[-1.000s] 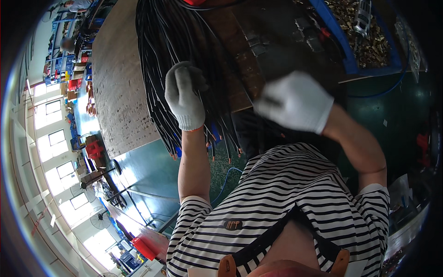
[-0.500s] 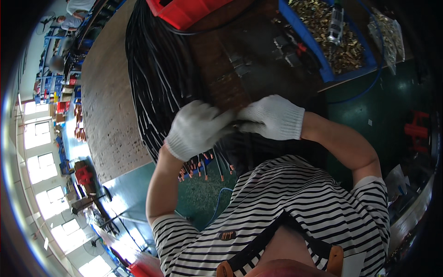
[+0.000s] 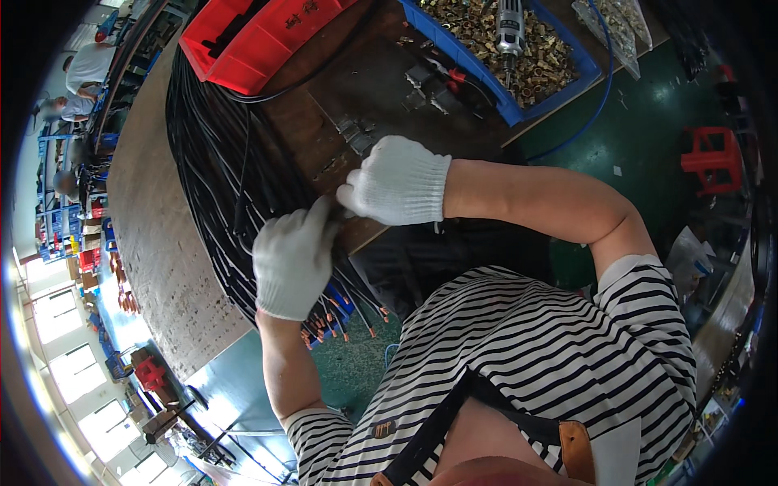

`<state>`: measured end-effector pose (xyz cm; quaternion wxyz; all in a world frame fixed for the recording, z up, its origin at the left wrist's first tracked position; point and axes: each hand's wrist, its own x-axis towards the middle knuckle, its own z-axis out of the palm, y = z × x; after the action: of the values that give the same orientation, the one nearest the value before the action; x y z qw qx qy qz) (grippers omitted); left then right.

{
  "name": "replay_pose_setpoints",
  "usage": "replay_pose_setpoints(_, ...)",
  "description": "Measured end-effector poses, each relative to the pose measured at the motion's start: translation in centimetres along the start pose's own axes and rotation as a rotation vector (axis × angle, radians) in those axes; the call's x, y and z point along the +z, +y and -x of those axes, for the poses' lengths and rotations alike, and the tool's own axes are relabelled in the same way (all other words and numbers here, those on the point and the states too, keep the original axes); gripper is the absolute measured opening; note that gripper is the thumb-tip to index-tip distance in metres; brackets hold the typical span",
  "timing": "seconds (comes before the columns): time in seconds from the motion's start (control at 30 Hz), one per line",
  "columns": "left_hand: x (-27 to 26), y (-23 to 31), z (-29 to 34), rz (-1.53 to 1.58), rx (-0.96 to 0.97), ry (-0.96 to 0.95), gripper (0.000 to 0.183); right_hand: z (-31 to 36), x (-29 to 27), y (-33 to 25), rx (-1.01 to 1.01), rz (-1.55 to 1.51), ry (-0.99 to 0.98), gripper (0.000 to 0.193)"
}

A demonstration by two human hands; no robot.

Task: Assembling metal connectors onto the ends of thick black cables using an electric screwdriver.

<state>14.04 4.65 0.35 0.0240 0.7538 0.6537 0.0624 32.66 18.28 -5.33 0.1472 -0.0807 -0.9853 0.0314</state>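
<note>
The striped shirt is closest to me, just below the hands. The left hand and the right hand both wear white gloves, and they meet at the fingertips, with the right one a bit higher up. The right hand's fingers are curled in, and the left hand's fingers bend toward them. The gloves hide what is in between, so I cannot tell if they pinch something or only touch each other. The black cables make a big bunch that starts above the left hand, on its left side, and runs down under it. Their bare copper ends stick out just below the left hand, past the edge of the bench. I see the wide, bare side of the bench to the left of the left hand. Some small metal blocks sit just above the right hand. A red bin is farther up, above the left hand. Up and to the right of the right hand is a blue tray full of gold-coloured bits, with a silver tool on top. Well to the right of the hands, a red stool stands on the green floor. Farthest away, left of the hands, bright windows shine.
</note>
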Motion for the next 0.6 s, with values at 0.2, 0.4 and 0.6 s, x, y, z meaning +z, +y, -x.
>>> replay_pose_setpoints(0.2, 1.9, -0.2, -2.9, 0.175, -0.163, -0.055, 0.025, 2.6, -3.8, 6.2, 0.090, 0.298, -0.091, 0.012)
replay_pose_setpoints(0.4, 4.3, -1.0, -3.4, 0.434, -0.272, 0.082, 0.029, 6.4, -12.3, 20.9, 0.824, 0.212, -0.065, 0.040)
replay_pose_setpoints(0.6, 5.8, -1.5, -3.5, 0.454, -0.321, 0.136, 0.028, 2.2, -12.7, 19.9, 0.846, 0.294, -0.571, 0.041)
